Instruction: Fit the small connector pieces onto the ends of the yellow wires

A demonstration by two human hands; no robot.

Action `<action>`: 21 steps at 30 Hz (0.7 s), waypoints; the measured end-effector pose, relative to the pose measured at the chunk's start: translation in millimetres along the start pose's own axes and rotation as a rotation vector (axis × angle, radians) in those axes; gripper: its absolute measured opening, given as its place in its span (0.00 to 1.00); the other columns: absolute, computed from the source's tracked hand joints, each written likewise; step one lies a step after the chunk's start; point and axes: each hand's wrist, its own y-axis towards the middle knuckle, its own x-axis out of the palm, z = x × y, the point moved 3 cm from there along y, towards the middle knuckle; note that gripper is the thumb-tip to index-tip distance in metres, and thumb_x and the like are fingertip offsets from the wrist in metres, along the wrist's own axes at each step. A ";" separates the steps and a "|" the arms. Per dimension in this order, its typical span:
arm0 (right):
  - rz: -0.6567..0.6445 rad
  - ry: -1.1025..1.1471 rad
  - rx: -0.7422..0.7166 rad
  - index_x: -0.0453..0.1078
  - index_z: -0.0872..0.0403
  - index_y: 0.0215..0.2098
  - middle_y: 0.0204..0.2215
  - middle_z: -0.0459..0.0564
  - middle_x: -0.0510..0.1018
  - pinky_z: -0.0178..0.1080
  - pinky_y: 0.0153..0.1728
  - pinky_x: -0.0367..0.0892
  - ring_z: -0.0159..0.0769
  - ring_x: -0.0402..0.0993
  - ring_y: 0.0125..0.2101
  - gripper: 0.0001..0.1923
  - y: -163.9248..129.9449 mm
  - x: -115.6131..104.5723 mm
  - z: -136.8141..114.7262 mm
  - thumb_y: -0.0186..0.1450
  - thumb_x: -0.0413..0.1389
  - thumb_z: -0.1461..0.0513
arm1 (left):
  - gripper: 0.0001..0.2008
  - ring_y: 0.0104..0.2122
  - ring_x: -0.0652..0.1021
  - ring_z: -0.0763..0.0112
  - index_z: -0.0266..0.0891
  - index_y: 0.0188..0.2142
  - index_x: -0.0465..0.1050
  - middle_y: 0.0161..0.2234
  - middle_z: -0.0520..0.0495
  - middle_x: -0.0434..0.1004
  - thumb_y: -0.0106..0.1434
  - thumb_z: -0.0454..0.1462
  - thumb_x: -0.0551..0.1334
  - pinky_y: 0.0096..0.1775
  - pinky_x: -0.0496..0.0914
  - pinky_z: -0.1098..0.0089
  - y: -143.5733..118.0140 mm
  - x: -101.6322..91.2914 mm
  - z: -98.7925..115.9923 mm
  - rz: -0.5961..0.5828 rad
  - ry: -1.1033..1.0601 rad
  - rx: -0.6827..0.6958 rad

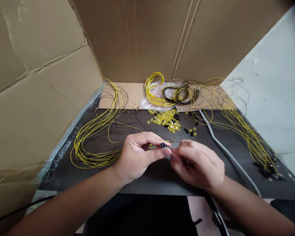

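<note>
My left hand (137, 155) pinches a small black connector piece (163, 145) between thumb and fingertips, its round hollow end turned towards me. Close against it, my right hand (198, 164) is closed, with thumb and forefinger on what looks like the thin wire coming from the piece; the fingers hide most of it. Just beyond both hands lies a pile of small translucent yellow pieces (166, 117) with black ones among them. To the left, a loose bundle of yellow and black wires (88, 141) curves across the dark table and passes behind my left hand.
Coiled yellow wires (149, 90) and coiled black wires (183, 93) lie on a plastic bag at the back. More yellow wires (248, 137) end in black parts at the right. A grey cable (223, 147) crosses the table (152, 183). Cardboard walls (149, 39) stand behind and left.
</note>
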 end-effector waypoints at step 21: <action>-0.062 -0.058 0.171 0.70 0.56 0.38 0.22 0.42 0.68 0.31 0.24 0.59 0.25 0.61 0.22 0.07 1.1 1.9 19.9 0.62 0.57 0.71 | 0.11 0.29 0.77 0.73 0.37 0.35 0.77 0.30 0.49 0.79 0.59 0.42 0.70 0.34 0.72 0.72 16.2 -40.0 -6.3 0.202 0.350 -0.157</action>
